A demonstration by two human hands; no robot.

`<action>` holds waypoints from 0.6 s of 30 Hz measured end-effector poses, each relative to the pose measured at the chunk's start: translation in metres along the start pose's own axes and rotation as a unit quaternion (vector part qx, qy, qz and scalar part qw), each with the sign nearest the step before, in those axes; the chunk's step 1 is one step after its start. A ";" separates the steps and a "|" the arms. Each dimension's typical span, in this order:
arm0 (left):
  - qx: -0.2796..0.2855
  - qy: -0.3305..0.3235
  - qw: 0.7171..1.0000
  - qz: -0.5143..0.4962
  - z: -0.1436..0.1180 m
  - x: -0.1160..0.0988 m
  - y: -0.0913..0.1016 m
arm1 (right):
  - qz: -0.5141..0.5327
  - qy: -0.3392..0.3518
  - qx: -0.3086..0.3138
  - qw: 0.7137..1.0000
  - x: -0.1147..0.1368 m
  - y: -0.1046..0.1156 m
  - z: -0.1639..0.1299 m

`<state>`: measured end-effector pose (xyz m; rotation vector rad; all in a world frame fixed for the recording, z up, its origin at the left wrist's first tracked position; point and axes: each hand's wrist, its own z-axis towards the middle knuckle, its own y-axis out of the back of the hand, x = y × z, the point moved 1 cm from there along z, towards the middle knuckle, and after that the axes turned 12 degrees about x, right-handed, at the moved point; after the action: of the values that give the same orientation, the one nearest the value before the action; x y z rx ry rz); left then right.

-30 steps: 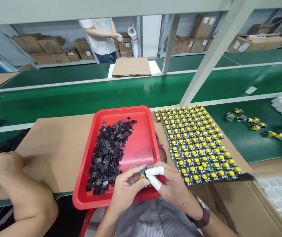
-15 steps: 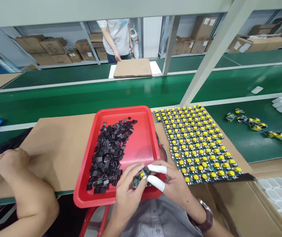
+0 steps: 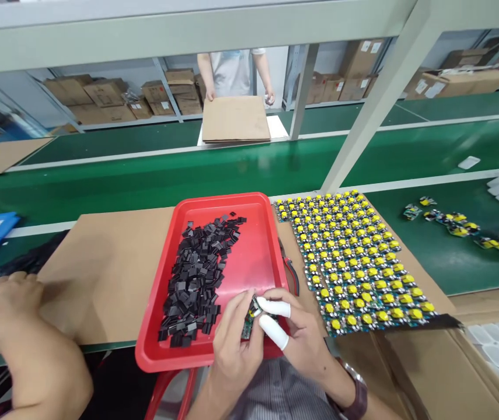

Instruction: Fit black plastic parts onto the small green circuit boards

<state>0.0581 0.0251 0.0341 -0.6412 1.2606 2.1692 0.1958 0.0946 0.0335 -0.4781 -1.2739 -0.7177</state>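
Inspector: Both hands grip one small board [image 3: 249,318] over the near edge of the red tray [image 3: 271,201].

Clerk: How exactly?

Inspector: Left hand [image 3: 232,344] closed on its left end; right hand [image 3: 302,338] pinches the other end with two capped fingers [image 3: 273,307]. Advise holding by the edges, level, over the tray.

Clerk: Is a black chip [image 3: 197,274] fitted?

Inspector: Possibly; fingers hide that.

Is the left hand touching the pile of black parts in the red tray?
Apart. The head view shows bare red tray floor between the left hand and the black parts.
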 end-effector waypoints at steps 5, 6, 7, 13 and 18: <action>0.047 -0.021 0.999 0.002 0.010 -0.002 0.007 | 0.011 -0.001 0.002 1.000 0.003 0.005 -0.004; 0.053 -0.033 0.998 0.005 0.012 -0.002 0.006 | 0.000 -0.002 0.004 1.000 0.003 0.007 -0.005; 0.060 -0.043 0.997 0.009 0.016 -0.001 0.005 | -0.009 -0.004 0.006 1.000 0.002 0.009 -0.006; 0.288 0.001 0.953 0.097 0.085 0.014 -0.001 | -0.003 -0.047 -0.013 0.999 -0.020 0.042 -0.013; 0.296 0.091 0.934 0.178 0.161 0.042 -0.023 | -0.035 -0.056 -0.125 0.990 -0.019 0.078 -0.023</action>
<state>0.0220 0.1858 0.0650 -0.3814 2.1490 1.8517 0.2651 0.1376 0.0150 -0.6882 -1.3163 -0.9272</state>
